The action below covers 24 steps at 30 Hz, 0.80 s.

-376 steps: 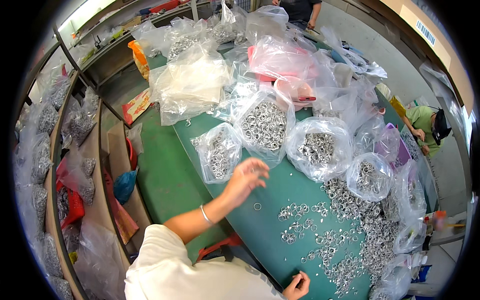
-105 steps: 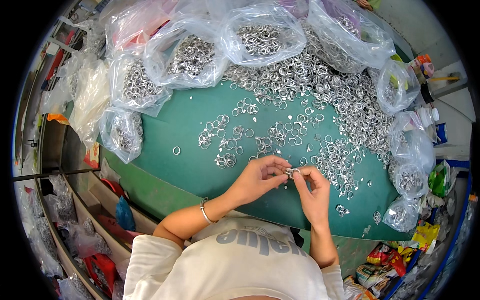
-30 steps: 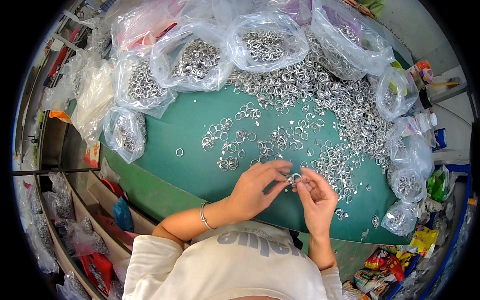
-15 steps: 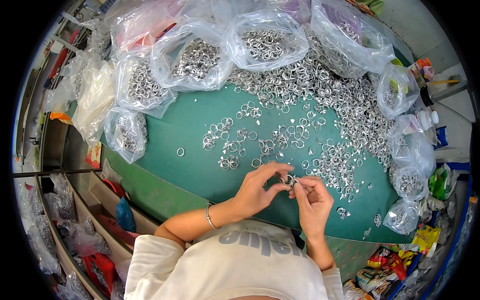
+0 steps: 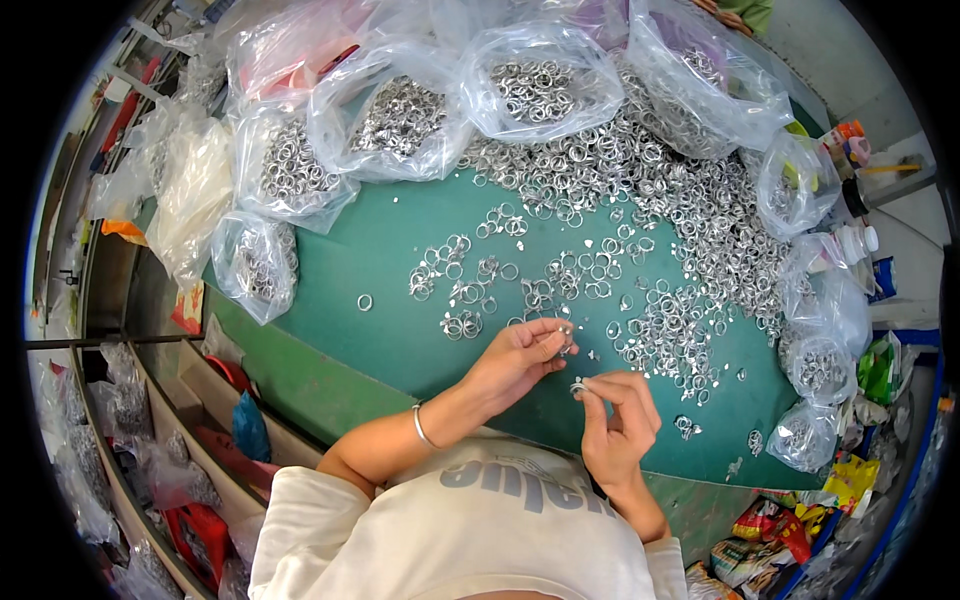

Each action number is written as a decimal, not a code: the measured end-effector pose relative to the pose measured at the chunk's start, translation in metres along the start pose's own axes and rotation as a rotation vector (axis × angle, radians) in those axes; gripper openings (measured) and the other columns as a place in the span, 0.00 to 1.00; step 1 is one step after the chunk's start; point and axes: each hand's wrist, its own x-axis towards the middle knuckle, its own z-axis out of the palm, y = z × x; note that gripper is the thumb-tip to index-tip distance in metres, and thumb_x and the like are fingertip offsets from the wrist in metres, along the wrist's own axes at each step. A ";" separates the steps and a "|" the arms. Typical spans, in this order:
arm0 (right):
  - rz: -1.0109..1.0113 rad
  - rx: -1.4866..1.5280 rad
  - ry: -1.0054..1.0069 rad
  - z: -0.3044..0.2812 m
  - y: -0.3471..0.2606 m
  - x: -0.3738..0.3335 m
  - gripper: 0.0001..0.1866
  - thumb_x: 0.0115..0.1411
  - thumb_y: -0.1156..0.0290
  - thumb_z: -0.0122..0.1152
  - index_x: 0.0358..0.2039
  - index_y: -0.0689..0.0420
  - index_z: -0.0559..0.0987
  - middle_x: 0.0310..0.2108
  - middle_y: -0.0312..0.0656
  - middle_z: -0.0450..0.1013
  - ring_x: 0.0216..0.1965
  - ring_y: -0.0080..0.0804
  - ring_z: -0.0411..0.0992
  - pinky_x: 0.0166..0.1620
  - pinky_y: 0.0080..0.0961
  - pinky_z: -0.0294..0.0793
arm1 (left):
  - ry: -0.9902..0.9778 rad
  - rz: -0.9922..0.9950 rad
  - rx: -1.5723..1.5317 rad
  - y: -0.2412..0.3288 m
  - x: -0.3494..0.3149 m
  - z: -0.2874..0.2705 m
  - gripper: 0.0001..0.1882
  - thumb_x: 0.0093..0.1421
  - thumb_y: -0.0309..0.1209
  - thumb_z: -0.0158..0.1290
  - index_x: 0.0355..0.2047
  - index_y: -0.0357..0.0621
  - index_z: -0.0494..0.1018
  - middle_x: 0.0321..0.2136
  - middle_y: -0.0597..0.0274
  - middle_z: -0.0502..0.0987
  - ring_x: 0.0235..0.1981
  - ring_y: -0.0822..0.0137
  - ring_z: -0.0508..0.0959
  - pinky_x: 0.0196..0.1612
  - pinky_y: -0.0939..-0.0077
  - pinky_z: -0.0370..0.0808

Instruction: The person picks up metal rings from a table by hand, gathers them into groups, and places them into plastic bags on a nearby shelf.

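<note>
My left hand [image 5: 516,360] is closed over the table, pinching a silver ring [image 5: 566,338] between thumb and fingers. To its right and a little nearer, my right hand [image 5: 622,418] pinches another silver ring [image 5: 578,388] by thumb and forefinger. The hands are apart. Several small clusters of rings [image 5: 462,324] lie on the green table [image 5: 400,340] just beyond my hands. A looser heap of rings [image 5: 670,335] spreads beyond my right hand, and a large pile of rings [image 5: 735,245] covers the far right. One single ring [image 5: 365,302] lies alone on the left.
Open clear plastic bags of rings [image 5: 540,80] line the far edge, with more small bags [image 5: 803,435] down the right. A white bottle [image 5: 856,240] stands at the right. Compartment shelves [image 5: 180,400] with bags are at lower left; colourful packets [image 5: 770,530] lie at lower right.
My hands have come apart: the left now holds a ring by itself, while the right has moved slightly down with another ring in its fingers.
</note>
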 end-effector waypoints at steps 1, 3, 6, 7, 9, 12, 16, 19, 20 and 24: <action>0.016 0.018 -0.019 -0.002 0.001 0.000 0.05 0.50 0.87 0.58 0.29 0.65 0.76 0.26 0.45 0.71 0.27 0.31 0.72 0.31 0.22 0.71 | 0.037 0.079 0.144 0.004 -0.002 0.002 0.10 0.60 0.25 0.51 0.43 0.38 0.70 0.34 0.66 0.74 0.37 0.75 0.74 0.40 0.82 0.70; 0.367 0.326 0.002 -0.011 0.014 -0.003 0.05 0.56 0.83 0.55 0.34 0.65 0.75 0.27 0.42 0.71 0.27 0.28 0.71 0.31 0.22 0.71 | 0.105 0.232 0.431 0.011 -0.007 0.011 0.10 0.61 0.25 0.50 0.43 0.38 0.70 0.33 0.68 0.74 0.36 0.75 0.74 0.39 0.83 0.70; 0.695 0.727 0.088 -0.030 0.034 -0.004 0.09 0.62 0.75 0.51 0.41 0.64 0.71 0.28 0.40 0.67 0.26 0.25 0.67 0.30 0.21 0.68 | 0.155 0.284 0.809 0.021 0.000 0.004 0.09 0.62 0.27 0.49 0.41 0.36 0.71 0.26 0.71 0.71 0.28 0.79 0.69 0.31 0.87 0.66; 0.746 0.811 0.069 -0.038 0.043 -0.006 0.09 0.62 0.73 0.51 0.40 0.64 0.71 0.29 0.40 0.67 0.25 0.25 0.66 0.29 0.21 0.67 | 0.172 0.277 0.943 0.023 0.001 -0.001 0.09 0.62 0.27 0.49 0.40 0.35 0.71 0.24 0.72 0.70 0.26 0.79 0.67 0.29 0.87 0.65; 0.846 0.981 0.028 -0.048 0.052 -0.010 0.09 0.63 0.71 0.50 0.40 0.63 0.71 0.29 0.39 0.66 0.24 0.25 0.64 0.28 0.20 0.66 | 0.143 0.230 0.987 0.022 0.000 -0.006 0.10 0.65 0.29 0.45 0.39 0.35 0.71 0.20 0.72 0.65 0.22 0.80 0.62 0.25 0.84 0.61; 0.907 1.047 0.056 -0.050 0.056 -0.009 0.09 0.63 0.71 0.50 0.39 0.63 0.72 0.25 0.36 0.65 0.23 0.24 0.62 0.25 0.20 0.61 | 0.033 0.081 0.772 0.024 0.006 -0.017 0.12 0.66 0.29 0.41 0.40 0.35 0.71 0.19 0.71 0.64 0.21 0.79 0.61 0.25 0.83 0.61; 0.470 0.031 -0.029 -0.046 0.071 0.005 0.06 0.58 0.74 0.56 0.36 0.60 0.75 0.23 0.37 0.63 0.19 0.24 0.58 0.23 0.22 0.60 | 0.067 0.109 0.606 0.024 0.011 -0.010 0.12 0.66 0.26 0.39 0.45 0.36 0.70 0.23 0.67 0.70 0.23 0.78 0.65 0.27 0.83 0.64; 0.159 -0.647 -0.017 -0.027 0.062 0.038 0.07 0.53 0.72 0.60 0.34 0.59 0.77 0.24 0.43 0.65 0.22 0.34 0.66 0.26 0.29 0.66 | 0.115 0.250 0.699 0.022 0.009 -0.012 0.14 0.64 0.24 0.40 0.48 0.37 0.68 0.31 0.61 0.75 0.26 0.77 0.69 0.29 0.84 0.65; 0.094 -0.758 -0.022 -0.022 0.067 0.045 0.08 0.53 0.72 0.60 0.34 0.59 0.78 0.25 0.43 0.66 0.24 0.36 0.67 0.27 0.31 0.67 | 0.110 0.287 0.719 0.022 0.009 -0.013 0.14 0.64 0.23 0.40 0.49 0.37 0.68 0.34 0.59 0.77 0.28 0.77 0.70 0.30 0.85 0.66; 0.057 -0.932 -0.141 -0.013 0.080 0.054 0.08 0.52 0.71 0.61 0.32 0.59 0.78 0.26 0.44 0.69 0.30 0.42 0.71 0.29 0.36 0.70 | 0.163 0.294 0.838 0.035 0.006 -0.014 0.13 0.63 0.23 0.41 0.46 0.35 0.69 0.37 0.56 0.78 0.30 0.75 0.75 0.32 0.85 0.68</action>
